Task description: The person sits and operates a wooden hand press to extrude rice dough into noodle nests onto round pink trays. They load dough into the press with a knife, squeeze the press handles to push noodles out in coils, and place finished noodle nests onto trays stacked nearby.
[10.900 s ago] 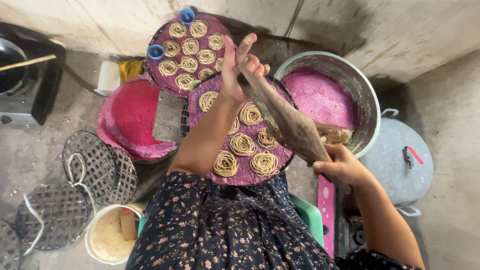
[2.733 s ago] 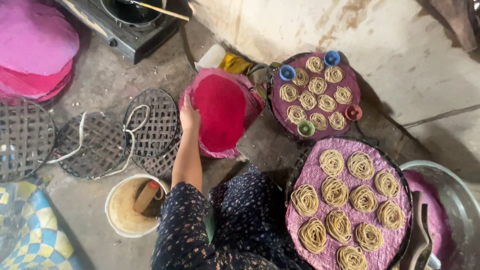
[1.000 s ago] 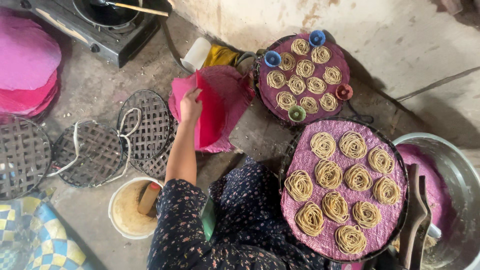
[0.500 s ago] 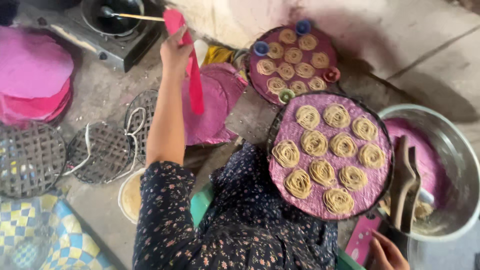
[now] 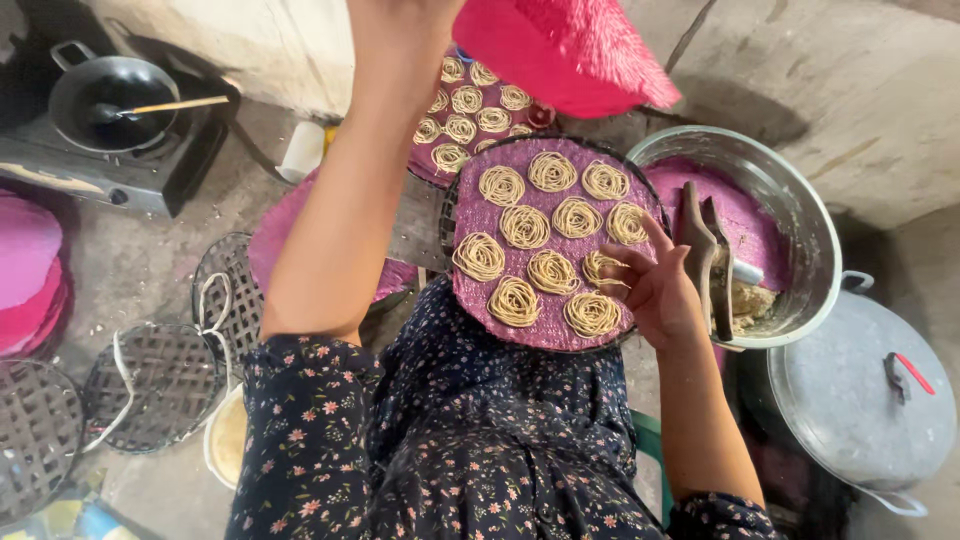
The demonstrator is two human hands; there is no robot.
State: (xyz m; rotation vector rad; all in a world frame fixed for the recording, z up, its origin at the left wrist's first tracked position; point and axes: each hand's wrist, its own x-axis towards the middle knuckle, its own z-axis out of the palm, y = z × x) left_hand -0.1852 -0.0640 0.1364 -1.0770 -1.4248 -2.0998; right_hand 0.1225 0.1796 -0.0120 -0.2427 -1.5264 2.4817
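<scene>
My left hand (image 5: 405,22) is raised at the top edge of the view and grips a bright pink woven mat (image 5: 570,50), which hangs above the far side of a round tray (image 5: 550,332). The tray rests on my lap, is lined with purple cloth and carries several coiled noodle nests (image 5: 528,226). My right hand (image 5: 655,290) hovers open at the tray's right edge, fingers spread beside the nearest nests, holding nothing.
A second tray of noodle nests (image 5: 470,110) lies beyond. At right stand a metal basin (image 5: 812,215) with a wooden press (image 5: 705,255) and a grey lid (image 5: 850,400). At left are a stove with a wok (image 5: 110,100), empty woven trays (image 5: 150,385) and stacked pink mats (image 5: 25,270).
My left hand picked a pink mat off the floor pile and swung it up over the lap tray. My right hand came in over the tray's right edge.
</scene>
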